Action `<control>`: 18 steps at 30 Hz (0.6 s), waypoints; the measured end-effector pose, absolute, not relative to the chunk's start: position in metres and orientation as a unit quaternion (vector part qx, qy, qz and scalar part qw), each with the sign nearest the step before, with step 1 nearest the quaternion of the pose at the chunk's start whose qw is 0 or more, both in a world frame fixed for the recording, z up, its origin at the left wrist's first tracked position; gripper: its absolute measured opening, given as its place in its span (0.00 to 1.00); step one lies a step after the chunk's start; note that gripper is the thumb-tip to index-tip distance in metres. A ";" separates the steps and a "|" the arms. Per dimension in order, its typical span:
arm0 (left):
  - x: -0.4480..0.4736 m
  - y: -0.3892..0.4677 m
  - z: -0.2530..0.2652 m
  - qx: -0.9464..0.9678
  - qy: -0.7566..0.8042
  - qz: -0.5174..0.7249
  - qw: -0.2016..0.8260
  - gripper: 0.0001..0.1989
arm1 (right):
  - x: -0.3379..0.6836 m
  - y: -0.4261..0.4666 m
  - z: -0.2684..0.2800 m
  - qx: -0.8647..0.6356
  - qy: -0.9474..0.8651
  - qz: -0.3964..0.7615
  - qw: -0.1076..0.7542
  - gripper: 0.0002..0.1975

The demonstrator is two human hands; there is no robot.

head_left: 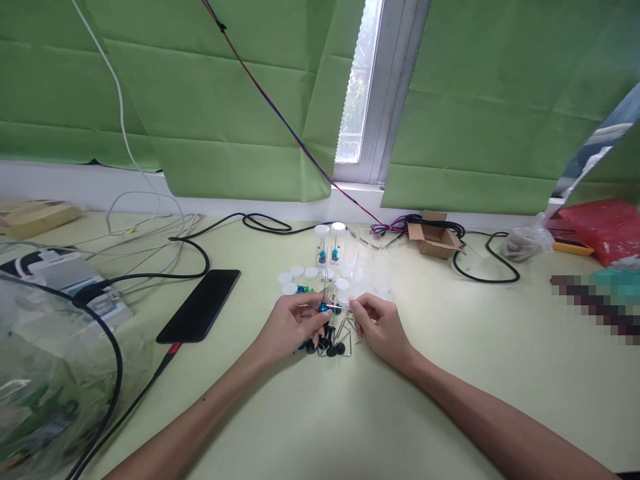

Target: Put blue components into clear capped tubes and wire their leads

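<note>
My left hand (295,323) pinches a small blue metal part (323,308) between thumb and fingers; a thin rod stands up from it. My right hand (377,325) is closed on a thin silver hex key (341,307), which reaches left to the blue part. Below the hands lie several black round-headed pieces (331,351) and bent L-shaped metal keys (349,343). Just behind are white round caps (311,273) and small green and blue parts (304,289), partly hidden by my left hand. Two clear capped bottles (322,248) stand upright farther back, each with a blue part inside.
A black phone (199,305) with a cable plugged in lies left. Clear plastic containers (370,270) stand behind my right hand. An open cardboard box (435,239) and black cables sit at the back. Plastic bags (605,230) lie far right; another clear bag (50,400) is front left.
</note>
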State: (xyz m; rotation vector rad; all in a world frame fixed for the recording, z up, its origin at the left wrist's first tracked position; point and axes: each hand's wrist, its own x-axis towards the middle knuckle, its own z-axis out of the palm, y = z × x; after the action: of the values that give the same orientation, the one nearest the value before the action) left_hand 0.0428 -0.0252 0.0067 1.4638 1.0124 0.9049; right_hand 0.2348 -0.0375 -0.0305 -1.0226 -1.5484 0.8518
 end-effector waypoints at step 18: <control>0.040 -0.023 0.005 0.579 0.406 0.403 0.581 0.17 | 0.235 -0.034 -0.038 -0.396 -0.637 0.345 0.564 0.09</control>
State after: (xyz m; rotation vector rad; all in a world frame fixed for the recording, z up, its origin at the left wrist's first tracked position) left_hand 0.0403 -0.0232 0.0055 1.3521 0.9491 0.9424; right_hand 0.2347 -0.0341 -0.0381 -0.9320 -1.5001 0.8124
